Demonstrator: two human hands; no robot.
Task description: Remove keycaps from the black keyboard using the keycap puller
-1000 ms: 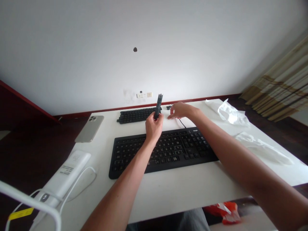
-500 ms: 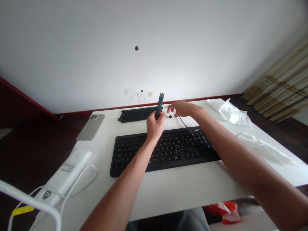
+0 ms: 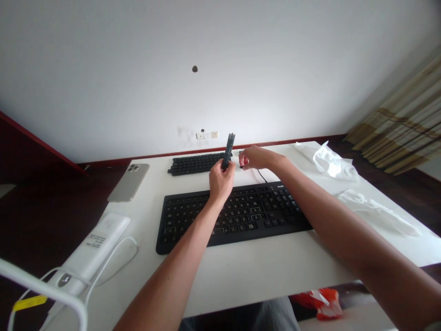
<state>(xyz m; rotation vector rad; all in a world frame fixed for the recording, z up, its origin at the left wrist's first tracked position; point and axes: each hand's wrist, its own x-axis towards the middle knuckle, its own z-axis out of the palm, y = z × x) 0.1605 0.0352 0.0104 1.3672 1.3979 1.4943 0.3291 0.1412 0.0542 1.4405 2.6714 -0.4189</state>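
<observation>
Curling in at the right hand (image 3: 257, 157): thumb and fingers bend nearly together over a small black piece (image 3: 241, 167) on the white table (image 3: 241, 271). Half a second ago that piece lies uncovered, just below the fingertips; now they hide most of it, a dark edge showing at their tips. Reads as contact reached; whether it is pinched, cannot tell.

Left hand (image 3: 221, 179) unchanged: fingers closed firmly round the lower end of a dark stick (image 3: 229, 149), which stands up out of the fist, leaning slightly right. Right fingertips sit near it, not touching.

Just left of the left fingers and farther off, a black key block (image 3: 196, 164). Nearer the wearer, below both sets of fingers, the black keyboard (image 3: 246, 209), partly under the forearms.
</observation>
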